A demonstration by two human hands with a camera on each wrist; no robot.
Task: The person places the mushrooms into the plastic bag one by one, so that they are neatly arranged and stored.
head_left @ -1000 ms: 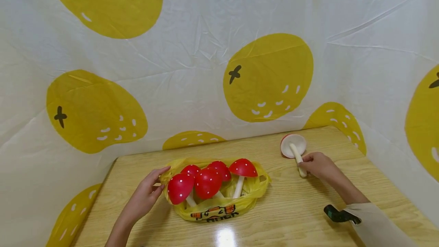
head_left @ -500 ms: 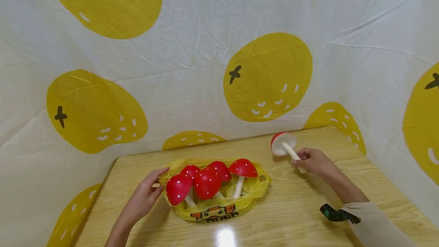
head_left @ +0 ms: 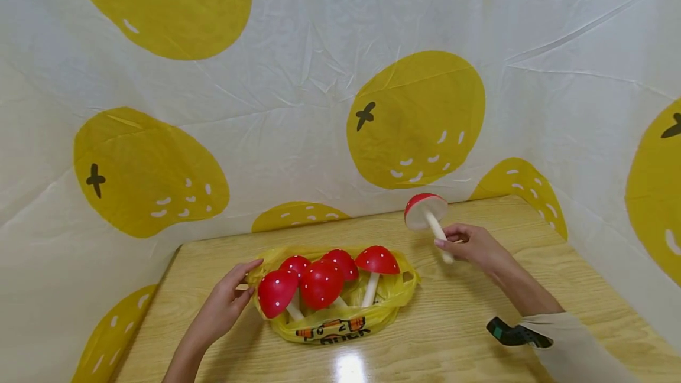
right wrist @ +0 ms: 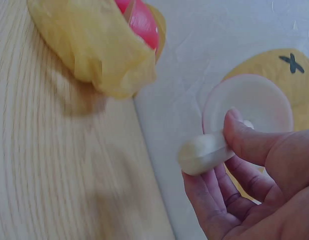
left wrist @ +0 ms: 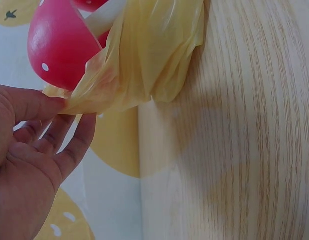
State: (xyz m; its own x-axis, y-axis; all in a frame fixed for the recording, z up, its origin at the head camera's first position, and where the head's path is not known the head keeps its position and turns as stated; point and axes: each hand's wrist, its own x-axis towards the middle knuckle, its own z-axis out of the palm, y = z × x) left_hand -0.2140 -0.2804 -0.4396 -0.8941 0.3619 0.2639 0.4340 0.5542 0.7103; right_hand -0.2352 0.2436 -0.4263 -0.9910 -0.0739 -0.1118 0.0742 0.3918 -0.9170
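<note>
1. Head view: a white cloth (head_left: 298, 164) with large yellow fruit shapes hangs behind the wooden table (head_left: 441, 324), which bears the bag's load.
2. On the table sits a yellow bag (head_left: 391, 309), mouth upward and sides slumped low; such thin plastic probably cannot stand alone, which would explain the hand at its rim.
3. Five red-capped mushrooms (head_left: 321, 284) lie in the bag, caps crowded above the front edge, stems slanting down, probably because the shallow bag leaves little room.
4. The left hand (head_left: 226, 300) pinches the bag's left rim between thumb and fingertips, apparently to keep that edge from folding in.
5. The right hand (head_left: 473, 245) pinches the held mushroom (head_left: 433, 223) by its stem, thumb opposite fingers; the wide cap would likely be clumsier to grip.
6. That mushroom is raised clear of the table, right of the bag and apart from it, tilted, cap up and leftward.
7. Its cap is a shallow dome, red outside, pale and smooth beneath; the cream stem has a rounded end.
8. Smallest are the white dots (left wrist: 45, 66) scattered over the bagged caps.
</note>
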